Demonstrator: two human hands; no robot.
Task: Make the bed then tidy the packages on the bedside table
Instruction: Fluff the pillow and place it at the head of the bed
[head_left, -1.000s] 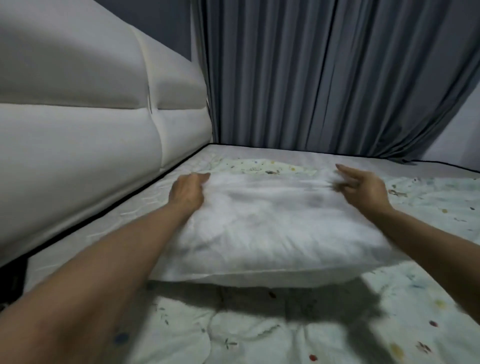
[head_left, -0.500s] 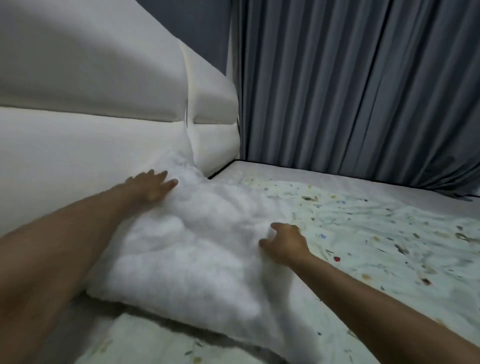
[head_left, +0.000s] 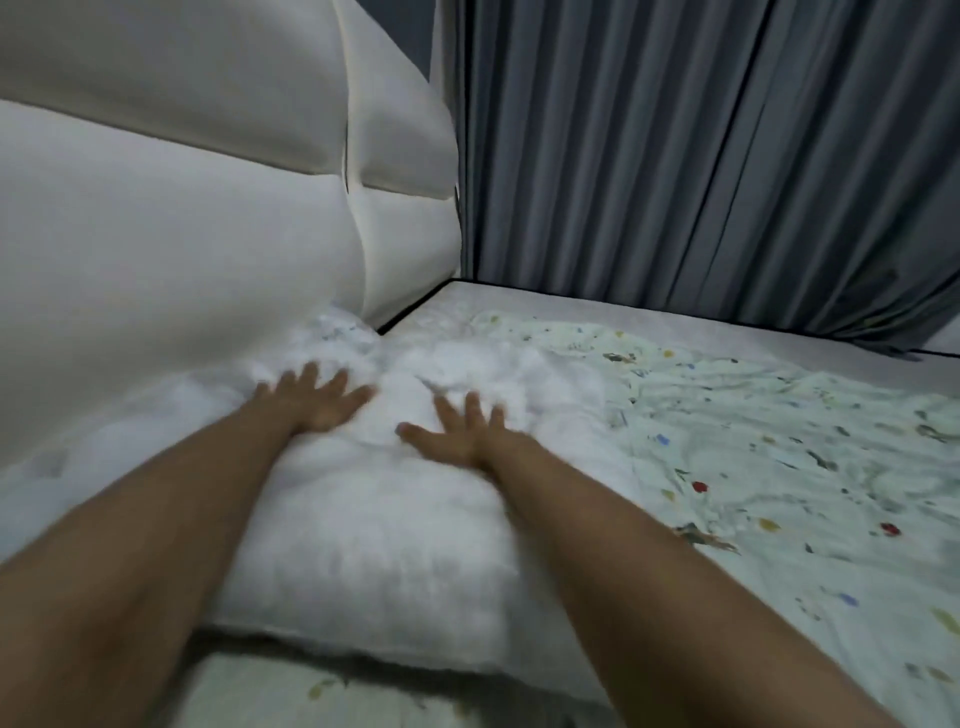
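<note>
A white pillow (head_left: 374, 540) lies on the bed against the padded headboard. My left hand (head_left: 311, 397) presses flat on the pillow's far left part, fingers spread. Close beside it, my right hand (head_left: 462, 434) lies flat on the pillow top with fingers spread too. Both hands are blurred by motion. A pale sheet (head_left: 779, 467) with small coloured prints covers the mattress to the right of the pillow. No bedside table or packages are in view.
The cream padded headboard (head_left: 182, 234) rises at the left. Grey curtains (head_left: 701, 156) hang along the far side of the bed. A strip of bare mattress edge (head_left: 649, 322) runs below the curtains.
The pillow was carried in both hands, then set down against the headboard. Both hands let go of its edges and now lie flat on its top, closer together.
</note>
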